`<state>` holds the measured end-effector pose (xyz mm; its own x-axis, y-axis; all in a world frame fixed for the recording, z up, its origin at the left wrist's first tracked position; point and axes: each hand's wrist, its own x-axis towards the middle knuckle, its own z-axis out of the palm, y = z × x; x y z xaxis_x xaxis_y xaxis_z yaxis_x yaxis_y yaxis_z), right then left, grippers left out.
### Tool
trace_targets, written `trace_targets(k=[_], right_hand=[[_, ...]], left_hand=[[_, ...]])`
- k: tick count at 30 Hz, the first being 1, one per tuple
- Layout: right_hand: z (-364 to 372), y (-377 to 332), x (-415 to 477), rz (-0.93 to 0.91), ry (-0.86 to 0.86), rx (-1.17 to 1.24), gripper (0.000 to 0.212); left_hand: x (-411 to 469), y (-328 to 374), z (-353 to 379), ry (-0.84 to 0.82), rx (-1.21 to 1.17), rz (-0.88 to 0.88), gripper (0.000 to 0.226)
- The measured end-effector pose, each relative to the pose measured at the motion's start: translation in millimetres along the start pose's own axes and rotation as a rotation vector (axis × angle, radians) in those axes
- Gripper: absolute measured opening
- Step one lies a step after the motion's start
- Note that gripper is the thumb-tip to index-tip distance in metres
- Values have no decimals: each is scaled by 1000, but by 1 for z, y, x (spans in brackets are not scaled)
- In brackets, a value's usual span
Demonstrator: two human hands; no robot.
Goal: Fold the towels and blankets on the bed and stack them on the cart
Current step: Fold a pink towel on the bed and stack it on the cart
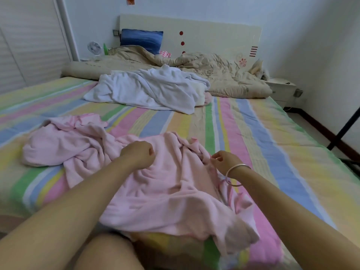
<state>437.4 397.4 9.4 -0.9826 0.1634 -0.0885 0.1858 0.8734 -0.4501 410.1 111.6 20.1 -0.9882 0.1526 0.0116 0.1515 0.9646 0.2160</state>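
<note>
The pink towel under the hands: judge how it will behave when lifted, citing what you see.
Probably floppy: the pink towel lies crumpled in soft folds on the bed. Likely light, since it bunches where the left hand grips it. Unlikely to slide; its surface looks fleecy.

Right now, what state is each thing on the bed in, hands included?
pink towel: crumpled, unfolded.
white towel: crumpled, unfolded.
beige quilt: rumpled near the headboard.
blue pillow: propped against the headboard.
left hand: curled, seemingly gripping the pink towel.
right hand: pinches the pink towel's edge.
</note>
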Motion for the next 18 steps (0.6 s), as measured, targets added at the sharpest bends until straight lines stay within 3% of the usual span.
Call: trace_targets(k=[2, 5, 8, 11, 14, 18], right_hand=[[15, 2, 28, 78, 11, 11, 30], [26, -13, 71, 125, 60, 37, 42], [29, -36, 110, 158, -70, 87, 52], [32, -44, 134, 225, -171, 124, 45], [21, -22, 148, 285, -51, 129, 31], [-13, 43, 183, 441, 125, 385, 28]], left_hand=[[29, 7, 8, 17, 1, -49, 20], [79, 14, 15, -58, 99, -112, 38], [119, 18, 21, -17, 77, -148, 44], [141, 9, 29, -39, 103, -174, 49], [145, -2, 41, -79, 137, -189, 36], [163, 1, 42, 131, -106, -320, 21]])
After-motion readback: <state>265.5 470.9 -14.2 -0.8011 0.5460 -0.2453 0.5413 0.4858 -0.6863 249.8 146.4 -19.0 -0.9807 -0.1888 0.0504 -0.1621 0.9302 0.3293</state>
